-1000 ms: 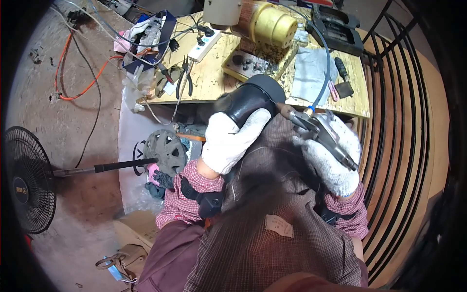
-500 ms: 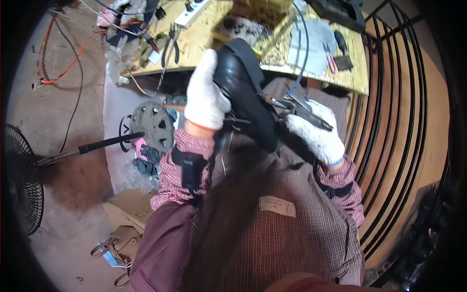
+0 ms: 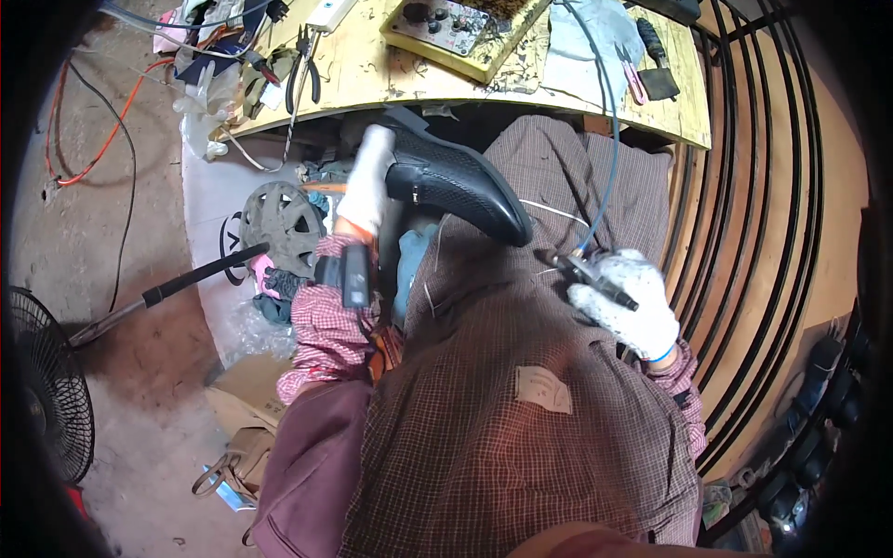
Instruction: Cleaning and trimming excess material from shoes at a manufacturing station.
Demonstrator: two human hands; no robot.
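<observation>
A black leather shoe [image 3: 456, 181] is held by its heel end in my gloved left hand [image 3: 370, 181]. It lies on its side in the air, its toe pointing right and down toward my lap, with a small metal piece on its upper. My right hand [image 3: 633, 307], in a smudged white glove, is closed around a dark, slim hand tool [image 3: 600, 282] joined to a blue cable [image 3: 609, 177]. The tool is apart from the shoe, to the right of the toe and over my checked apron [image 3: 484, 409]. Its exact kind I cannot make out.
Ahead stands a wooden workbench [image 3: 363, 74] with a yellow tray [image 3: 456, 28], pliers [image 3: 302, 79], and a pink-handled tool [image 3: 634, 84]. Black metal rails [image 3: 744, 242] run along the right. A fan [image 3: 51, 381] and a grey wheel-like disc [image 3: 282, 223] are at left.
The shoe has swung from toe-down, sole to the right, onto its side with the toe to the right. My right hand and tool have drawn away from it, down and right.
</observation>
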